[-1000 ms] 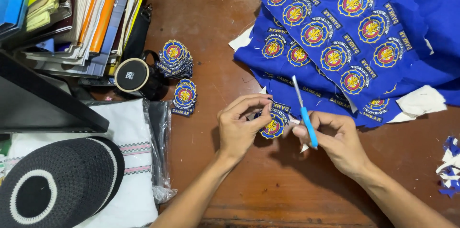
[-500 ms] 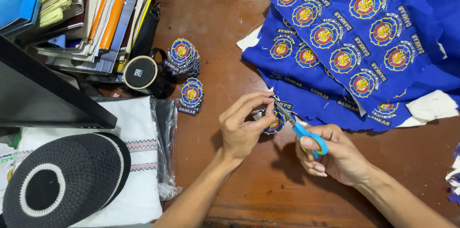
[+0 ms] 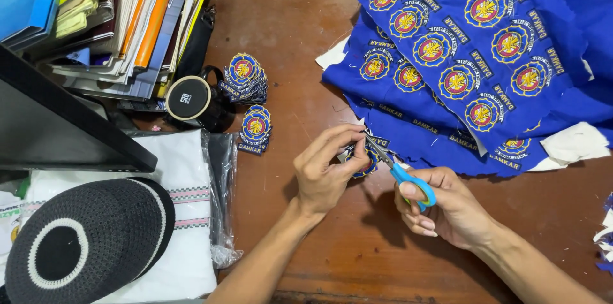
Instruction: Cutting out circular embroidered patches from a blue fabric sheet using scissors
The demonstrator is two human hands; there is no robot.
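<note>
Since a second ago the right hand (image 3: 447, 211) has turned its blue-handled scissors (image 3: 401, 173) from upright into the patch (image 3: 363, 162), apparently mid-cut, pinched in the left hand (image 3: 325, 170) grip just below the blue cloth (image 3: 485, 55).

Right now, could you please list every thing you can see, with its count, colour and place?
embroidered patch: one, blue and gold, pinched in the left hand at the scissor blades
scissors: one pair, blue handles, in the right hand
blue cloth: one sheet with many round emblems, upper right
cut patches: two small piles, blue and gold, beside the mug
mug: one, black, left of centre
books and papers: one stack, mixed colours, upper left
cap: one, black with white ring, lower left
folded white cloth: one, in clear plastic, under the cap
table: one, brown wood
left hand: grip on the patch
right hand: grip on the scissors
</note>
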